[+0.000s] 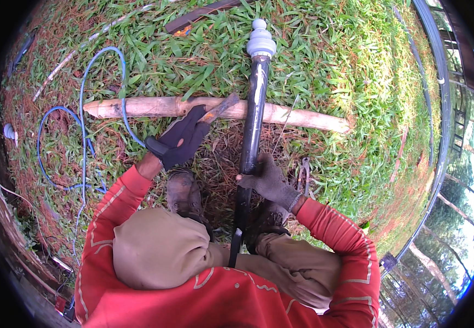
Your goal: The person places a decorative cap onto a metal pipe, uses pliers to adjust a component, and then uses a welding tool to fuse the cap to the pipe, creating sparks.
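Note:
My left hand (179,136), in a dark glove, is closed around a flat, rusty metal blade (220,108) that points up and to the right over a bamboo pole (302,117). The blade's handle, if it has one, is hidden in the glove. In a grey glove, my right hand (270,181) grips a long black pipe (253,117). That pipe runs from between my knees away from me and crosses above the bamboo. A stepped grey plastic fitting (261,42) caps its far end. Pliers (304,172) lie on the ground beside my right hand.
A thin blue hose (83,109) loops across the grass on the left, one stretch over the bamboo and up to my left glove. Dark wood (196,15) lies at the far side. Black piping (439,109) curves along the right. My boots (184,192) flank the pipe.

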`<state>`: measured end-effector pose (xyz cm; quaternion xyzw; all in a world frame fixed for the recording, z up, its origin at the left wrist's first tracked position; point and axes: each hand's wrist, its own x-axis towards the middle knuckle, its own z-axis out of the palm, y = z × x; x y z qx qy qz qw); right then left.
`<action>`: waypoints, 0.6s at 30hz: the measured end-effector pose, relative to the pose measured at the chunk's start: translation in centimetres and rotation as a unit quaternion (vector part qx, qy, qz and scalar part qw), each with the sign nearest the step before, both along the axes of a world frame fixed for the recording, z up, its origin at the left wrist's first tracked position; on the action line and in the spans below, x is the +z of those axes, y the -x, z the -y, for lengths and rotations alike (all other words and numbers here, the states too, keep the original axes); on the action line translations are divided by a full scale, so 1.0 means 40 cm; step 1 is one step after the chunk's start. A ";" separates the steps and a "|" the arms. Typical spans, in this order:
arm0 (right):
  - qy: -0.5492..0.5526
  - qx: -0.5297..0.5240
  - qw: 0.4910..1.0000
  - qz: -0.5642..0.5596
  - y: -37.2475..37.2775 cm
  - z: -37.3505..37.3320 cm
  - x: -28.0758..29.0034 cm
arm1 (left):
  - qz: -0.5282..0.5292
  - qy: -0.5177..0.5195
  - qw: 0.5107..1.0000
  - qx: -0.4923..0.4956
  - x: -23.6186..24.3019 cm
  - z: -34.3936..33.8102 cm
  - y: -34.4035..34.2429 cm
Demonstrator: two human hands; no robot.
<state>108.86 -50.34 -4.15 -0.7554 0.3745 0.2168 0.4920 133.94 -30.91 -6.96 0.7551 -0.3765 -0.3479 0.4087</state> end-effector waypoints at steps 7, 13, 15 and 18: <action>-0.194 -0.099 0.976 0.025 0.021 -0.025 -0.093 | -0.131 -0.037 0.991 -0.004 -0.041 0.017 -0.038; -0.207 -0.098 0.973 0.036 0.020 -0.025 -0.022 | -0.150 0.195 0.969 -0.032 -0.144 0.034 -0.024; -0.210 -0.104 0.972 0.033 0.020 -0.028 -0.010 | -0.290 0.256 0.921 -0.032 -0.156 0.057 -0.021; -0.209 -0.099 0.972 0.047 0.024 -0.031 -0.009 | -0.106 0.199 0.973 -0.050 -0.159 0.084 -0.010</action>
